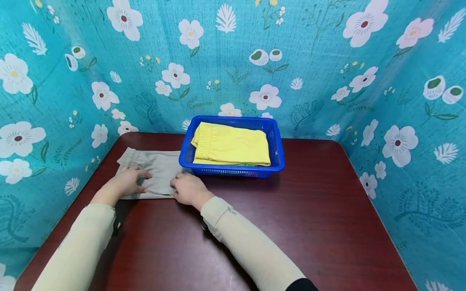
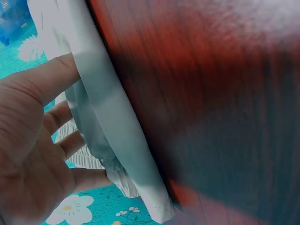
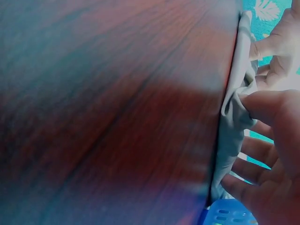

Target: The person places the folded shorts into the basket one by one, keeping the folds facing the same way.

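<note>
A pair of light grey pants (image 1: 160, 163) lies folded on the table, its ribbed elastic waistband to the left. Over the waistband end, my left hand (image 1: 125, 182) rests with fingers spread on the cloth. In the left wrist view its thumb (image 2: 58, 75) touches the folded near edge. My right hand (image 1: 191, 188) is at the other end, beside the basket. The right wrist view shows that thumb (image 3: 267, 105) against a bunched fold, while the fingers (image 3: 253, 171) lie apart from it on the fabric.
A blue plastic basket (image 1: 233, 171) stands at the back of the dark red table (image 1: 309, 218), touching or overlapping the grey pants' right end. Inside it lie folded yellow pants (image 1: 236, 143) over other cloth. Floral turquoise curtains (image 1: 218, 72) enclose the table's back and sides.
</note>
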### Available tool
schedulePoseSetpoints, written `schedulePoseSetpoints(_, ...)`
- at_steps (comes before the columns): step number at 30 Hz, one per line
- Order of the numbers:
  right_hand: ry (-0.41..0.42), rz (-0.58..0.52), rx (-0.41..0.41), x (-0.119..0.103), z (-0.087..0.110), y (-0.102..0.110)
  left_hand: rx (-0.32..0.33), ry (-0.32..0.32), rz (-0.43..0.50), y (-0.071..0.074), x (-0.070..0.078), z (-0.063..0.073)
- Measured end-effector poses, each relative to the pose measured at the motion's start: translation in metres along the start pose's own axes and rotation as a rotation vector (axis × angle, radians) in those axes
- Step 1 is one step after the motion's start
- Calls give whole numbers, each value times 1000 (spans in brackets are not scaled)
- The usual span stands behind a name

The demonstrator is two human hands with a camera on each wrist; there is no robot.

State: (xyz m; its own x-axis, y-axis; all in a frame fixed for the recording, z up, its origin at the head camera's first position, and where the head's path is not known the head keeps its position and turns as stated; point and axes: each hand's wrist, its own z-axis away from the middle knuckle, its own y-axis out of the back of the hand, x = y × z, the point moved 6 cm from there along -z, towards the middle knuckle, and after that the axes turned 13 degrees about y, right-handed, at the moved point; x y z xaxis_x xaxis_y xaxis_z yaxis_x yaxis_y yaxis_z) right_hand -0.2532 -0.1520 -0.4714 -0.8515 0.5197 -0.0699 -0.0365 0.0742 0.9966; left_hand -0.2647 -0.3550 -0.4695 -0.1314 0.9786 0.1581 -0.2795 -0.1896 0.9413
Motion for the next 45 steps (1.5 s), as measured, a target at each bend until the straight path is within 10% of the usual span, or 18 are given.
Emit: schedulePoseSetpoints(45, 25, 125, -31, -54, 32, 7, 49, 2, 24, -17, 7, 67)
